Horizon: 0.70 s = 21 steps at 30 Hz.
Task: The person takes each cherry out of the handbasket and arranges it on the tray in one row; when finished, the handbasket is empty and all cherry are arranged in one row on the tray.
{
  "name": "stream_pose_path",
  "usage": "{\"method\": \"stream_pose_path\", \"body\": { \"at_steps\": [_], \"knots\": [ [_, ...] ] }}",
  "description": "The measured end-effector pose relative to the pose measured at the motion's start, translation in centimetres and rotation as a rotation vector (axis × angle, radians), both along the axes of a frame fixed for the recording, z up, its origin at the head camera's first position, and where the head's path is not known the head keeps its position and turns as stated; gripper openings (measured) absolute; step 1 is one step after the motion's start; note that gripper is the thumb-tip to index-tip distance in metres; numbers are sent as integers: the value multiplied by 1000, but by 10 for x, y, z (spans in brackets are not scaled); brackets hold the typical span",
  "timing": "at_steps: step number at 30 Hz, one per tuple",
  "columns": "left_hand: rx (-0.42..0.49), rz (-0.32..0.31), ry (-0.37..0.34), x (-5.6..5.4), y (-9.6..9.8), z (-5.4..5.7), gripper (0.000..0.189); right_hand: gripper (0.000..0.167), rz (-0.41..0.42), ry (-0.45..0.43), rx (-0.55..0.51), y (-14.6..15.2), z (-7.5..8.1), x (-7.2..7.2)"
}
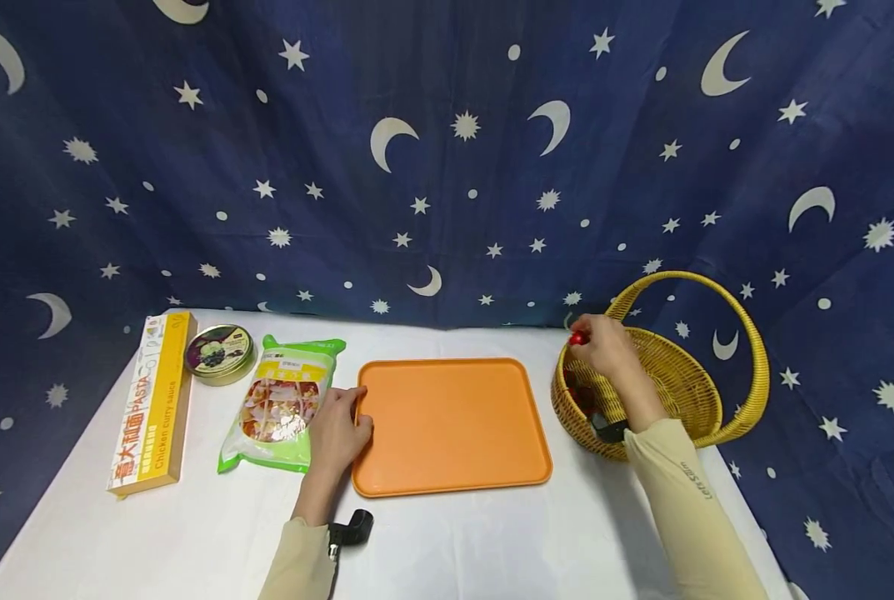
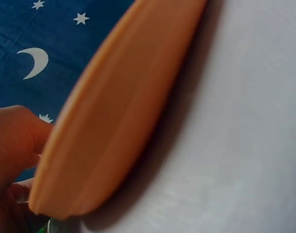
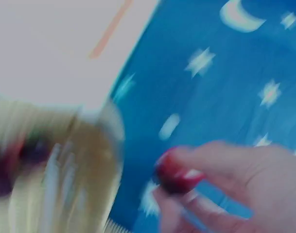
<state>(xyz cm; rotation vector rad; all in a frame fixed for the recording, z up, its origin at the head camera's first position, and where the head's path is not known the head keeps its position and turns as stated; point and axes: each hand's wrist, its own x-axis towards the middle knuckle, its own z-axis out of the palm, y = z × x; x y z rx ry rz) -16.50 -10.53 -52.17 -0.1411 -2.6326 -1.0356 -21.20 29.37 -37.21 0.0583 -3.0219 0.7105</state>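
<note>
My left hand [image 1: 336, 429] grips the left rim of an orange tray [image 1: 454, 429], its fingertips over the edge. In the left wrist view the tray's outer side [image 2: 113, 111] fills the middle, with the fingers [image 2: 16, 141] at its far rim. Above the near-left rim of a wicker basket [image 1: 671, 367], my right hand [image 1: 607, 346] pinches a small glossy red cherry [image 3: 177, 172] with a thin stem. More dark red fruit [image 1: 583, 398] lies inside the basket, partly hidden by the right wrist.
Left of the tray lie a green-and-yellow food bag [image 1: 282, 408], a round tin [image 1: 220, 354] and a long pasta box [image 1: 154, 404]. The basket's tall handle [image 1: 757, 367] arches up at the right. A dark blue curtain [image 1: 447, 167] hangs behind the white table [image 1: 447, 550].
</note>
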Motion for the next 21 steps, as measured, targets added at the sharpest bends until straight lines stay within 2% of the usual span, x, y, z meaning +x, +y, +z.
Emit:
{"method": "stream_pose_path", "body": {
  "at_steps": [3,6,11,14,16,21],
  "knots": [
    [-2,17,0,3,4,-3,43,30,52,44,-206,-44,-8,2],
    [3,26,5,3,5,-3,42,32,52,15,-433,-89,-28,0],
    [4,22,7,2,5,-1,42,35,35,-76,-633,-155,-70,-3],
    [2,23,8,2,5,-1,42,35,57,-137,-656,-187,-88,-3],
    [2,28,8,2,4,-1,42,35,85,-158,-631,-204,-97,-3],
    [-5,30,13,1,4,-3,41,34,130,-130,-449,-234,-111,-3]
  ]
}}
